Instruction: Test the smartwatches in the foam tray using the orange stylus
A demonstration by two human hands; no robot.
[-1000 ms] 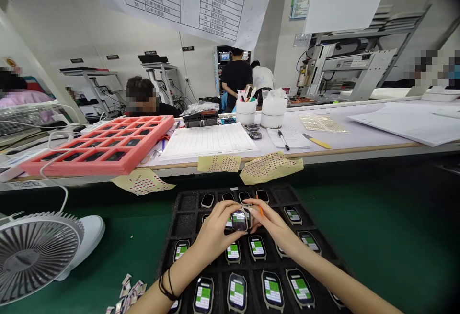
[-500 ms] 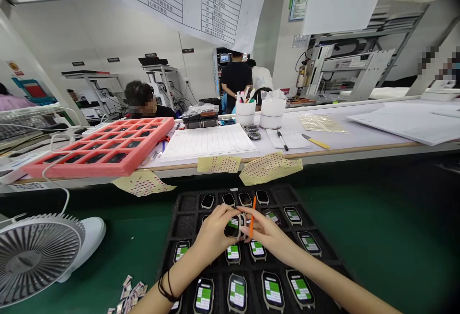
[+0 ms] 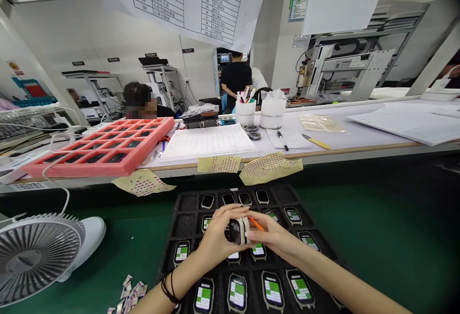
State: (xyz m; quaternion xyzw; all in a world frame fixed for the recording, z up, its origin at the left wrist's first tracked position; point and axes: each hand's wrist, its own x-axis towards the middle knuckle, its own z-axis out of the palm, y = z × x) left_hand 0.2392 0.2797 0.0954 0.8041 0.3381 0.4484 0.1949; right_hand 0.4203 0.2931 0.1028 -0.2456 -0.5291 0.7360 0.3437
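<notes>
Pale-cased smartwatch [image 3: 237, 231], its screen dark, gripped in the left hand [image 3: 219, 235]; right hand [image 3: 269, 237] pinches an orange stick [image 3: 256, 224].

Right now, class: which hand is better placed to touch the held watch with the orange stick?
Probably the right hand: it holds the orange stick, its end by the watch, while the left hand grips that watch.
</notes>
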